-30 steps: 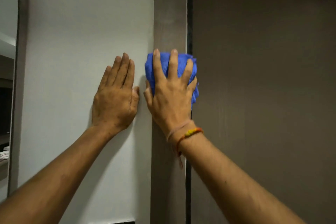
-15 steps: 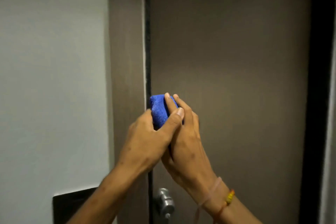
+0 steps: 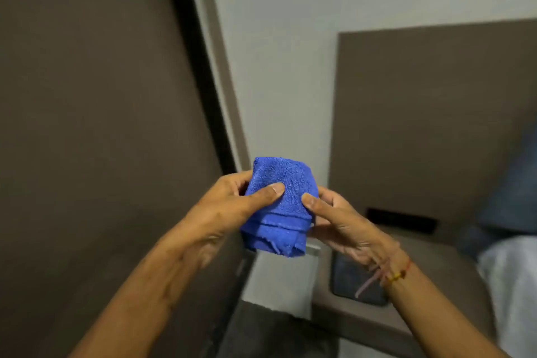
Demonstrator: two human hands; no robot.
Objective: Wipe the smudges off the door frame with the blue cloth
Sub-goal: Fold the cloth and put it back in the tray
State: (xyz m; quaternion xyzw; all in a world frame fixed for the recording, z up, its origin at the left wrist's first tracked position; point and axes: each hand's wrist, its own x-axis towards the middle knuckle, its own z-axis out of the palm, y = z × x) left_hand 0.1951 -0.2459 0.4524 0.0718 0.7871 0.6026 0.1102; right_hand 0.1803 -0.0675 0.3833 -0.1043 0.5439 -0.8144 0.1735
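Blue terry, folded into a thick pad, the cloth (image 3: 280, 206) hangs in mid-air between both hands, in front of the person and clear of every surface. Its folded layers and a stitched hem show along the lower edge, where a loose corner droops. The left hand (image 3: 229, 209) grips the cloth's left side, thumb pressed flat across the front face and fingers curled behind. The right hand (image 3: 337, 221) pinches the right side, thumb on the front near the left thumb, fingers wrapped around the back. Thin thread bands (image 3: 386, 273), pinkish with a yellow and red one, circle the right wrist. To the left stands the brown door (image 3: 87, 125), tilted in the view, with a black gap along its edge. Just right of that gap runs the door frame (image 3: 220, 81), a grey-brown strip rising up and leftward behind the cloth; the cloth does not touch it. A pale wall (image 3: 290, 38) lies beyond the frame. Farther right a brown panel (image 3: 430, 125) is set against the wall, with a dark slot near its base. Blurred blue and white fabric (image 3: 511, 241) fills the right edge.
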